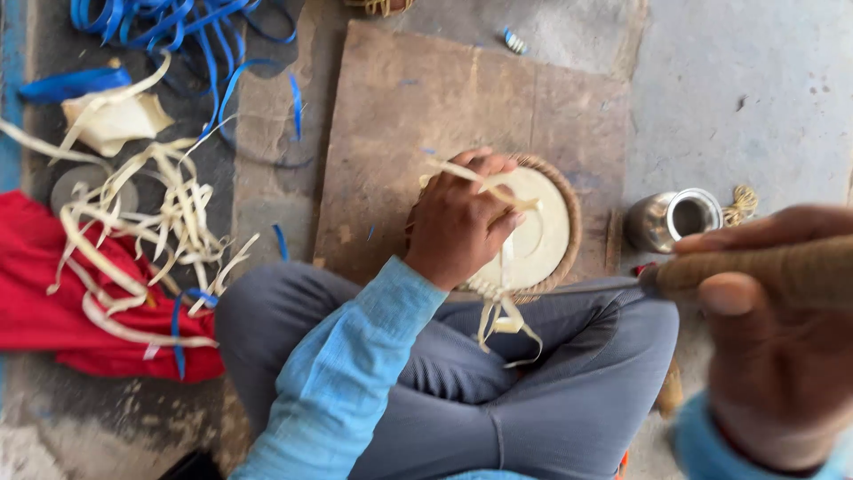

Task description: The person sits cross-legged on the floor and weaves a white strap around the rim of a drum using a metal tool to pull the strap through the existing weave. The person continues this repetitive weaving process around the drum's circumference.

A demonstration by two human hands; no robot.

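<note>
Beside us lay a red cloth (40, 293), loose pale strips (169, 218), blue strapping (191, 31), a small steel cup (673, 219) and a brown board (426, 107).

Glossy metal cup (668, 219), rough wooden board (418, 116), matt woven-fibre disc (544, 233), soft red cloth (35, 293).

Single head view, looking steeply down from close above own lap, floor filling frame beyond crossed legs.

The left hand (458, 222) hides much of the round woven disc (542, 236), while the right hand (773, 338) (close to the lens, blurred) is cut by the right edge, as is its wooden-handled tool (755, 271).
</note>
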